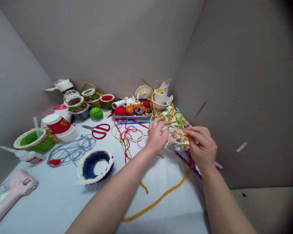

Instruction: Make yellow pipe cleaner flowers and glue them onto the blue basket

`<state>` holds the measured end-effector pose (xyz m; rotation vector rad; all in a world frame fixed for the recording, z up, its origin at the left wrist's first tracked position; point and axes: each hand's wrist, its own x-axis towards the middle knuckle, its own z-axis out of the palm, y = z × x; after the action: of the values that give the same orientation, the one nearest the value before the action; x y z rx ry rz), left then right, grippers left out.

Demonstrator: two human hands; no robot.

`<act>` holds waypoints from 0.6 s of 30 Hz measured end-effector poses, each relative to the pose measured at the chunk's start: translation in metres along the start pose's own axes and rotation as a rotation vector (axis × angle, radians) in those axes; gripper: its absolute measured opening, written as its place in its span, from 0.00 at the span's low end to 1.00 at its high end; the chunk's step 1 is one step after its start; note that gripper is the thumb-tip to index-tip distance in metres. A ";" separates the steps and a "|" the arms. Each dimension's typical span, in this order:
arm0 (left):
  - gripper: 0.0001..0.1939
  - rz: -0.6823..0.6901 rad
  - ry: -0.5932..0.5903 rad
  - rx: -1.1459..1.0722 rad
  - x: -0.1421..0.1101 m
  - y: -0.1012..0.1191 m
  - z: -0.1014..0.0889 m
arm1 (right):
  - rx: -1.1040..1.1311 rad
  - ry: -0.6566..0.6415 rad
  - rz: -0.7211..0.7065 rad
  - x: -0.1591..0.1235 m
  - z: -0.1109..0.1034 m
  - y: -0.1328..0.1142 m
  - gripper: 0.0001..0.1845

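Head view: bunched lace (174,139) lies between both hands, long axis unclear; right hand (203,146) pinches its right side; left hand (158,136) touches its left, grip indeterminable.

- Cream lace (172,139) that I hold: openwork, matt textile.
- Orange chenille stem (157,203) before me: fuzzy, matt.
- My scissors (92,128): smooth metal blades, red plastic handles.
- Tray (132,118): smooth metal, softly shiny.
- Blue basket (90,165): textured, matt, yarn-like wall; lace rim.
- Paper cups (60,125): smooth white paper, red printed band.
- Glue gun (17,188): smooth pink plastic, low sheen.
- Green yarn ball (96,113): soft, fibrous, matt.
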<state>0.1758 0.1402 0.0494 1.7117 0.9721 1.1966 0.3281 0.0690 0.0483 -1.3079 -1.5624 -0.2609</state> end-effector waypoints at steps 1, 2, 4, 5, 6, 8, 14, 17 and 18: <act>0.09 0.007 -0.081 -0.032 0.000 0.000 0.001 | -0.009 -0.016 -0.014 0.000 0.000 0.000 0.11; 0.06 0.003 -0.138 -0.064 -0.001 -0.002 0.001 | -0.023 -0.031 -0.032 0.000 0.000 0.000 0.11; 0.05 -0.016 -0.154 -0.115 -0.001 -0.007 0.003 | -0.065 -0.069 -0.080 0.001 -0.001 0.000 0.11; 0.06 -0.025 -0.125 -0.130 -0.002 -0.009 0.002 | -0.095 -0.094 -0.108 0.002 0.000 0.000 0.11; 0.07 -0.031 -0.084 -0.139 -0.003 -0.010 0.002 | -0.133 -0.119 -0.130 0.002 0.000 0.001 0.11; 0.08 -0.034 -0.010 -0.157 -0.007 -0.009 -0.002 | -0.217 -0.179 -0.153 0.002 0.001 0.003 0.10; 0.07 0.126 -0.007 -0.136 -0.019 0.001 -0.007 | -0.309 -0.207 -0.135 -0.001 0.002 0.006 0.09; 0.11 0.008 -0.012 -0.130 -0.017 0.001 -0.005 | -0.288 -0.187 -0.198 0.001 0.000 0.000 0.09; 0.11 -0.023 -0.006 -0.127 -0.016 0.000 -0.005 | -0.280 -0.193 -0.222 0.002 0.000 -0.001 0.10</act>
<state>0.1668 0.1267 0.0454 1.5991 0.8907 1.2122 0.3270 0.0695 0.0501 -1.4056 -1.8906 -0.5205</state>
